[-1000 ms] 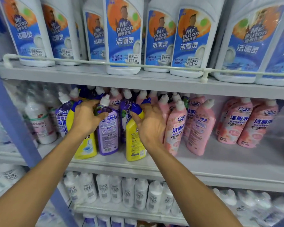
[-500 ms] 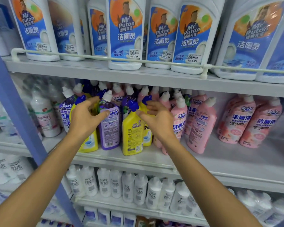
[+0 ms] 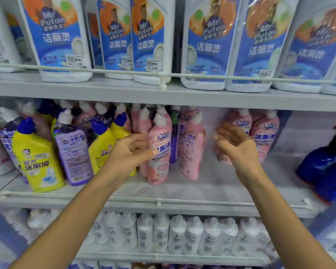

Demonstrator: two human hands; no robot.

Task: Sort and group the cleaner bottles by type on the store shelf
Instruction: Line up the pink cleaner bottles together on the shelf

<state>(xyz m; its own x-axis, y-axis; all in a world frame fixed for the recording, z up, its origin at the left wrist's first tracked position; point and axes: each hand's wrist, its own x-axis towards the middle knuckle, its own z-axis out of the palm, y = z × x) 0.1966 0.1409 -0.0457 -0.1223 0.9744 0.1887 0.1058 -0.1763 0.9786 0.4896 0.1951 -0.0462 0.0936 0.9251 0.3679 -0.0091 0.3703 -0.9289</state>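
Both grips loose, empty: left hand beside upright pink bottle, cap up; right hand apart.

We note glossy plastic on the pink bottle and the yellow bottle, both with slick printed labels. Middle shelf looks like smooth, matt grey painted metal. Guard rail is pale plastic.

Bright, even light; motion blur throughout, edges bowed, small print perhaps unreadable.
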